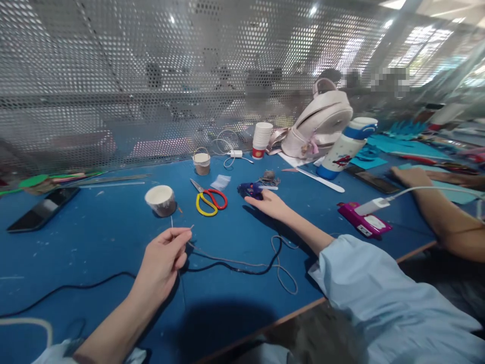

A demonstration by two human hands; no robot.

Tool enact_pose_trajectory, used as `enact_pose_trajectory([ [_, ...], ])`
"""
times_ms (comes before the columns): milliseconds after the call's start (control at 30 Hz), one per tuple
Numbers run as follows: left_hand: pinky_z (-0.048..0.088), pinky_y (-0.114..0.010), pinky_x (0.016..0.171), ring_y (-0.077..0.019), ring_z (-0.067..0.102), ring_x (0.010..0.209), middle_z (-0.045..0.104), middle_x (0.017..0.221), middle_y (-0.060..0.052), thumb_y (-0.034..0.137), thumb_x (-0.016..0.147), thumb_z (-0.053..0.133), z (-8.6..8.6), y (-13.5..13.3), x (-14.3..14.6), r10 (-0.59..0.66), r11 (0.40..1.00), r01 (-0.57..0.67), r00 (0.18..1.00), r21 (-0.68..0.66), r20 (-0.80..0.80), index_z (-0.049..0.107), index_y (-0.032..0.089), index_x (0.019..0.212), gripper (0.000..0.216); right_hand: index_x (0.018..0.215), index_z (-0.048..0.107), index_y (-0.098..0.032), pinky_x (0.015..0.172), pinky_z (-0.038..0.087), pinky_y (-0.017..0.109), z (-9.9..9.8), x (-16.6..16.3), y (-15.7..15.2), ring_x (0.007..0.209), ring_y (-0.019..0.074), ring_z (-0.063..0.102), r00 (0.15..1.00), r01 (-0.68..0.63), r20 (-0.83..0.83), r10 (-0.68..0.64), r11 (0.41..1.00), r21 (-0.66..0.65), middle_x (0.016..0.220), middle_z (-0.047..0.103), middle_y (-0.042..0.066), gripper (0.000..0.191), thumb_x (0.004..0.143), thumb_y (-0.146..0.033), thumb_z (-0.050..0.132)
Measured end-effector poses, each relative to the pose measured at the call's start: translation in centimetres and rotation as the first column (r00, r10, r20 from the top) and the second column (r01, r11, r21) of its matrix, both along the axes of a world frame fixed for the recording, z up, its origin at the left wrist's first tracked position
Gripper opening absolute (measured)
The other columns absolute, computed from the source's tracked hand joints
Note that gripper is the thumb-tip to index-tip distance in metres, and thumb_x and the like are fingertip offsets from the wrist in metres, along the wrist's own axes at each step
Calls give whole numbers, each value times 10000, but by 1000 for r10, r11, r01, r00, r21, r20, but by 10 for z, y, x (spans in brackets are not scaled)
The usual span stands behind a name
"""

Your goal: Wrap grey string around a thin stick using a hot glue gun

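Our left hand [162, 260] pinches a thin pale cord [227, 261] over the blue table [94, 242]. Our right hand [271, 205], fingers outstretched, touches the small blue glue gun [250, 190]. The crossing black cable [242, 271] could snag the cord.

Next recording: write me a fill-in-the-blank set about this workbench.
The left hand pinches a thin wire above the ____ table.
The right hand touches the glue gun; the scissors beside it have red and ____ handles.
The paper cup near the left hand stands ____.
Missing: blue; yellow; upright.
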State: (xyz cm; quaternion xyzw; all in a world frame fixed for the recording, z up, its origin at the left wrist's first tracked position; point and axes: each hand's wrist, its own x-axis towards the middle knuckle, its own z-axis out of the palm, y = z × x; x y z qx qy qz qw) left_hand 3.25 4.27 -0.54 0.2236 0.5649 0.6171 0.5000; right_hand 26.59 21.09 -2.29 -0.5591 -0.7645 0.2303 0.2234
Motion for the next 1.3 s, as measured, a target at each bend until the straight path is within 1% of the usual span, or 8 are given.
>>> enact_pose_trajectory([
  [200, 147, -153, 332, -11, 202, 381, 331, 439, 108, 262, 557, 817, 3, -3, 3, -44, 998, 47, 995, -29, 89, 645, 134, 700, 258, 728, 568, -179, 723, 389, 341, 36, 32, -56, 717, 195, 564, 952, 65, 276, -130, 970, 232, 750, 625, 49, 256, 778, -429, 553],
  [333, 140, -152, 337, -15, 190, 395, 310, 451, 110, 252, 554, 819, 3, -7, 8, -98, 994, 104, 985, -39, 144, 645, 144, 699, 250, 750, 587, -186, 692, 423, 284, 49, 2, -96, 698, 147, 564, 965, -214, -164, 207, 976, -25, 751, 627, 23, 145, 788, -322, 552],
  [400, 136, -154, 339, -16, 190, 398, 310, 458, 110, 260, 551, 819, 3, -8, 10, -121, 991, 128, 981, -40, 151, 652, 146, 711, 258, 809, 594, -179, 721, 446, 282, 43, -28, -107, 738, 142, 578, 863, -383, -434, 260, 896, -224, 787, 628, 23, 130, 733, -283, 609],
  [500, 136, -158, 340, -13, 204, 390, 357, 465, 98, 281, 549, 815, 3, -9, 11, -139, 989, 145, 983, -38, 121, 664, 143, 724, 270, 876, 575, -171, 763, 460, 269, 28, -70, -112, 830, 131, 594, 672, -523, -740, 36, 731, -439, 878, 620, 22, 272, 615, -133, 641],
  [600, 147, -163, 345, -9, 237, 382, 454, 498, 69, 296, 565, 799, 3, -8, 9, -114, 992, 117, 991, -46, 71, 672, 149, 733, 257, 876, 554, -162, 698, 492, 286, 21, -93, -112, 704, 116, 607, 510, -651, -833, -215, 537, -537, 811, 597, 0, 314, 580, -111, 648],
  [700, 156, -165, 350, -12, 256, 388, 484, 517, 58, 289, 572, 795, 3, -7, 7, -90, 994, 93, 994, -56, 53, 681, 156, 741, 243, 850, 547, -147, 532, 458, 234, 22, -96, -110, 603, 122, 594, 462, -694, -832, -307, 459, -555, 682, 573, -13, 294, 583, -116, 667],
  [1033, 145, -171, 353, -29, 195, 402, 342, 449, 94, 293, 598, 781, -1, -5, 6, -125, 989, 130, 989, -69, 83, 677, 158, 739, 221, 738, 565, -138, 383, 101, 181, 21, -91, -113, 383, 4, 210, 529, -647, -795, -297, 464, -605, 462, 382, -107, 293, 595, -278, 779],
  [1300, 153, -185, 363, -41, 208, 423, 360, 504, 76, 250, 606, 749, 2, -6, 9, -157, 986, 162, 984, -47, 90, 687, 145, 791, 221, 732, 603, -155, 360, 145, 211, 16, -89, -108, 356, 29, 242, 574, -509, -791, -212, 664, -547, 434, 397, -107, 218, 648, -318, 721],
])
